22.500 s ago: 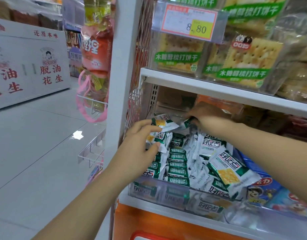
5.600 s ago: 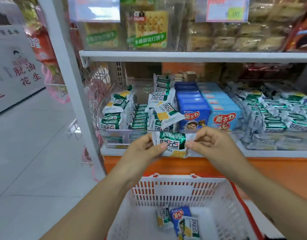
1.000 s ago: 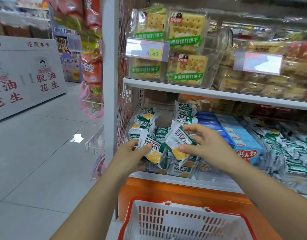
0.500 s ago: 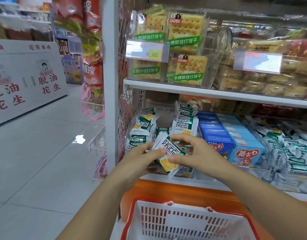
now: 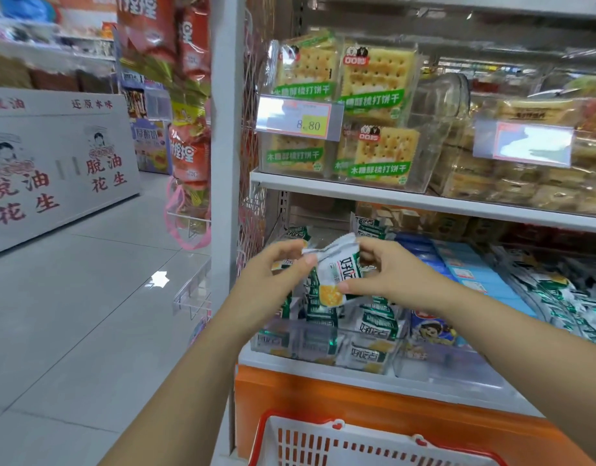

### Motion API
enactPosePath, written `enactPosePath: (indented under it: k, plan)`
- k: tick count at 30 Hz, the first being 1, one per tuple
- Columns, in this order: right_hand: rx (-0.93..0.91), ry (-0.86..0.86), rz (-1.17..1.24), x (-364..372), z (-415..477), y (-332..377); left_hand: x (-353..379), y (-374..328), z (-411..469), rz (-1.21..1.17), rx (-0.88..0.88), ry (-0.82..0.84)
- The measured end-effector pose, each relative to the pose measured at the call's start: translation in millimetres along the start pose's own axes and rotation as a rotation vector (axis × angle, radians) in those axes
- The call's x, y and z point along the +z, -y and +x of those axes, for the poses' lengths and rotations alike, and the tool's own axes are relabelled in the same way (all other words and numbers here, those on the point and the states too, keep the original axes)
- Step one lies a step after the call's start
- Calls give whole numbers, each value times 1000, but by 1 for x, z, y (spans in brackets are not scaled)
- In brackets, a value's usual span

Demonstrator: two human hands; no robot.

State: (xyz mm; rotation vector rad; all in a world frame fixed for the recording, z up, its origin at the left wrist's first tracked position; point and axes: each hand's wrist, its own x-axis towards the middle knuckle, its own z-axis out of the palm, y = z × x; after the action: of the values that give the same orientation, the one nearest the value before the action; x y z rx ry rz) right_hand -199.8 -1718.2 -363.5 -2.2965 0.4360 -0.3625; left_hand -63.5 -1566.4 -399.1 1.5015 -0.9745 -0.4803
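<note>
Packet (image 5: 336,274) of crackers, white and green with a yellow cracker printed on it, is in the air just above the clear bin (image 5: 306,344), and both my hands have it. My left hand (image 5: 273,280) pinches the crimped seal at its upper left corner between thumb and forefinger. My right hand (image 5: 394,277) pinches the right side, with the thumb low on the wrapper and the fingers curled over the top. I judge it very light, and the film looks thin, smooth and a little slippery, so it will crinkle and bend where I press. The crackers inside are probably brittle, so I think it is better to hold it by the flat sealed ends or lightly by the edges, and not to squeeze the middle. The clear bin is filled with packets of the same kind (image 5: 373,326), some standing in rows and some lying flat against its front wall. Just to the right of the bin stand blue boxes (image 5: 474,277) of another snack in a row, and further to the right of the bin lie more green and white packets (image 5: 565,297). Below the bin and nearer to me is the white basket (image 5: 323,447) with a red rim; what lies in it I cannot see from here.
</note>
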Motion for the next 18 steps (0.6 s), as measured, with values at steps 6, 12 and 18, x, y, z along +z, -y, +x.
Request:
enactPosePath:
  k: [6,12,18]
  plan:
    - [16,-214,-231,-5,55,-13,-12,25,59,198,60,-102]
    - [134,-180,-403,-15,124,-42,-17,47,117,375,-3,68]
    - [27,-113,-471,-21,163,-70,-12,52,149,644,-47,282]
